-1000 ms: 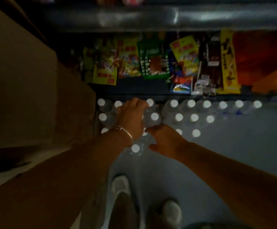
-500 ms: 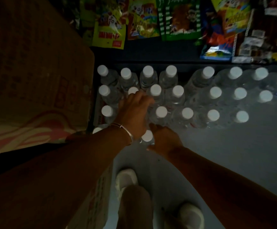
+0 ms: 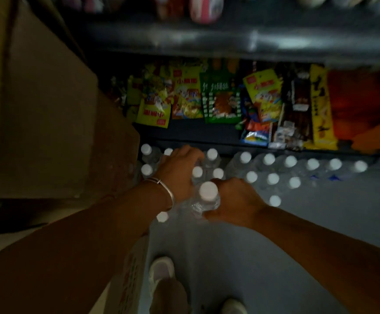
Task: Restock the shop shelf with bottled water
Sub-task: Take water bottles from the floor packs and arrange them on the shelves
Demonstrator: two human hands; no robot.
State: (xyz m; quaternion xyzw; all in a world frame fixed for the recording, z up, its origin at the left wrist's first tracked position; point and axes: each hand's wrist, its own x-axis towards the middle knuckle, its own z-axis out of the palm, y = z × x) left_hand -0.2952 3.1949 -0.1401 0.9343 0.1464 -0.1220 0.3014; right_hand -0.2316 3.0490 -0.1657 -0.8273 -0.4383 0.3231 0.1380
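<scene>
Several clear water bottles with white caps (image 3: 268,159) stand in rows on the grey floor below the shelf. My right hand (image 3: 232,200) grips one water bottle (image 3: 208,196) by its shoulder, lifted a little above its neighbours. My left hand (image 3: 177,172), with a silver bangle on the wrist, lies over the left group of bottles, its fingers curled down among their caps. What those fingers hold is hidden. The scene is dim and slightly blurred.
Large cardboard boxes (image 3: 48,123) are stacked at the left, close to the bottles. A metal shelf edge (image 3: 230,39) runs across the top, with snack packets (image 3: 184,98) on the level below. Grey floor (image 3: 297,234) lies to the right; my shoes (image 3: 162,270) are at the bottom.
My right hand has taken hold of one bottle and raised it towards me. The view has tilted up, so the upper shelf shows again. My left hand stays on the left bottles.
</scene>
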